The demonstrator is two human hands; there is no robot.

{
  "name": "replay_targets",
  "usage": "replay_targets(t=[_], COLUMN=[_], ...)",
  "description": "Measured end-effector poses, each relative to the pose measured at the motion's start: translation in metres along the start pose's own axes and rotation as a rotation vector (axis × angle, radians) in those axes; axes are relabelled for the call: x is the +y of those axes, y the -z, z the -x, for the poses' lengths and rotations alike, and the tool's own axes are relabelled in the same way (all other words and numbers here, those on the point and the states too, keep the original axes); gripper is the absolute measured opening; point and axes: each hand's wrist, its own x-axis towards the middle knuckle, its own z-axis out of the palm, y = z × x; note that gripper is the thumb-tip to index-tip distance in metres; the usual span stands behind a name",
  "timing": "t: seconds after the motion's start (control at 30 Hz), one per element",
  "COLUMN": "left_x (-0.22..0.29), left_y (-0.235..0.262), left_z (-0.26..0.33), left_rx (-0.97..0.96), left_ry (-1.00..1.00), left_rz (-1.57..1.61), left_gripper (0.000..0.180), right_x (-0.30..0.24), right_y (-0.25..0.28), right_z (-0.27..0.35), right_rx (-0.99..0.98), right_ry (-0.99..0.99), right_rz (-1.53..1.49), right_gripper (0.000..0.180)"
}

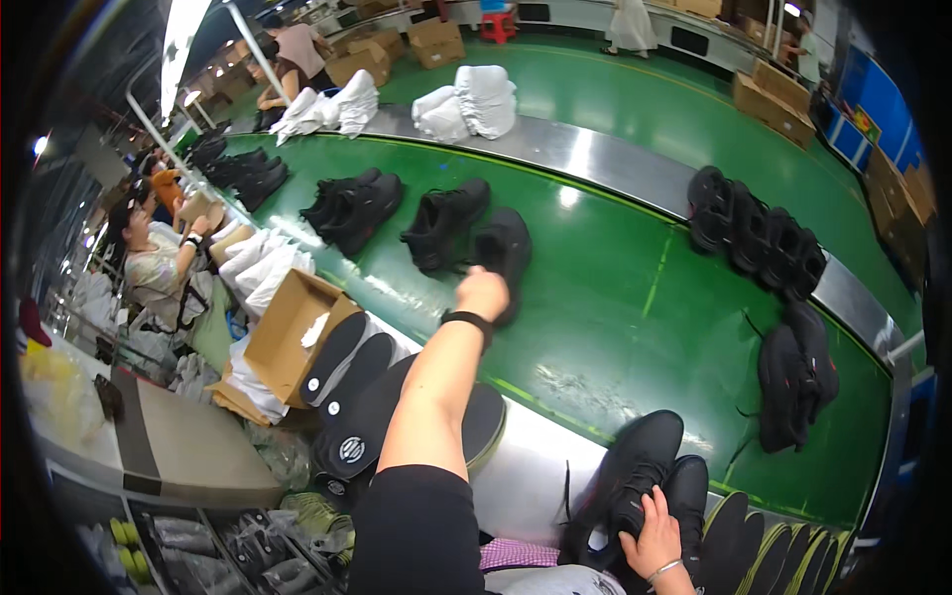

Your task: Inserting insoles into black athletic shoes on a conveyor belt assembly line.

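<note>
My left hand point(483, 293), a black band on its wrist, reaches far out over the green conveyor belt point(615, 307) and grips the heel of a black shoe point(506, 246). A second black shoe point(441, 223) lies just left of it. Close to my body, my right hand point(654, 535) rests on the laces of another black shoe point(635, 471), which stands on the belt's metal near edge; whether the fingers close around it is unclear. Its mate point(689, 496) stands right beside it.
More black shoes lie on the belt at the far left point(352, 203), right point(754, 233) and lower right point(793, 382). White bags point(466, 104) sit on the far rim. An open cardboard box point(288, 332) and black insoles point(347, 372) lie left of my arm. A seated person point(159, 258) works at the left.
</note>
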Motion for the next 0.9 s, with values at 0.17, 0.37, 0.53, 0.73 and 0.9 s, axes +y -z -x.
replay_targets(t=[0.17, 0.37, 0.53, 0.73, 0.9], left_x=[0.088, 0.143, 0.142, 0.101, 0.101], left_y=[0.057, 0.011, -0.032, -0.053, -0.056], left_z=[0.074, 0.15, 0.175, 0.128, 0.1], left_rx=[-0.221, -0.297, 0.174, 0.626, 0.671], left_ry=[-0.187, -0.425, -0.27, -0.223, -0.378], left_rz=[0.024, 0.014, 0.612, 0.526, 0.761], left_gripper=[0.024, 0.023, 0.027, 0.049, 0.021], right_x=[0.004, 0.001, 0.008, 0.006, 0.007], right_y=[0.001, 0.006, 0.001, 0.0, 0.001], right_z=[-0.003, -0.014, -0.009, -0.007, -0.006], right_rx=[0.029, 0.046, 0.032, 0.051, 0.053], right_ry=[-0.004, 0.082, 0.028, 0.063, 0.086], right_rz=[-0.015, -0.05, -0.031, -0.028, -0.029], right_gripper=[0.071, 0.071, 0.072, 0.072, 0.072])
